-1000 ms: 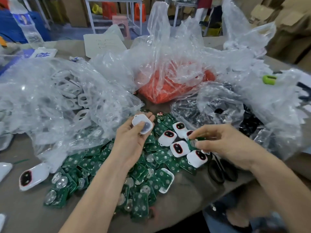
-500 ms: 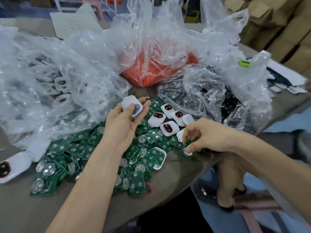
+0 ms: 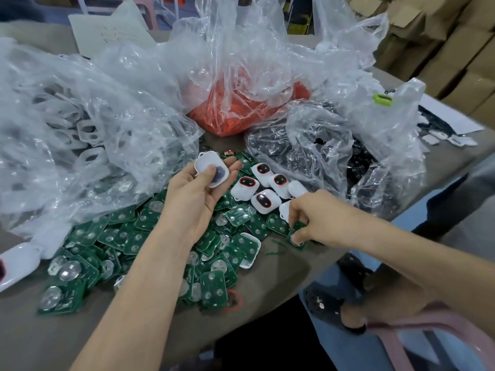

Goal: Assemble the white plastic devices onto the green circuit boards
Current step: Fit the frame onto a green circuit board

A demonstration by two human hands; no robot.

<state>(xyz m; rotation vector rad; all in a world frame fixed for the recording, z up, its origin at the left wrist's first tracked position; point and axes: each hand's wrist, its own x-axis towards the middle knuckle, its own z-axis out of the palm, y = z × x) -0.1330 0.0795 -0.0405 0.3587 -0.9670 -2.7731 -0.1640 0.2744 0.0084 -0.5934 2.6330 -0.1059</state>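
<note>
The left hand (image 3: 195, 202) holds a shell (image 3: 211, 168) palm up, thumb on its face and fingers under it. Just right of that grip, finished devices (image 3: 265, 186) lie in a tight cluster. Behind and left of it a clear bag (image 3: 67, 124) of more shells bulges in close, leaving little room on that side. The board pile (image 3: 120, 236) spreads under the wrist and out to its left.

The right hand (image 3: 321, 218) pinches one board (image 3: 296, 235) between thumb and fingertips, down on the table (image 3: 40, 341), just beside its near edge. Right of this grip the table ends in open air above the floor. A narrow strip of bare table lies toward the person. Behind the grip a bag of black parts (image 3: 321, 151) crowds in. An orange-filled bag (image 3: 246, 111) sits farther back, between the two hands. A shell with a board in it (image 3: 249, 250) lies between the forearms, near the edge.
</note>
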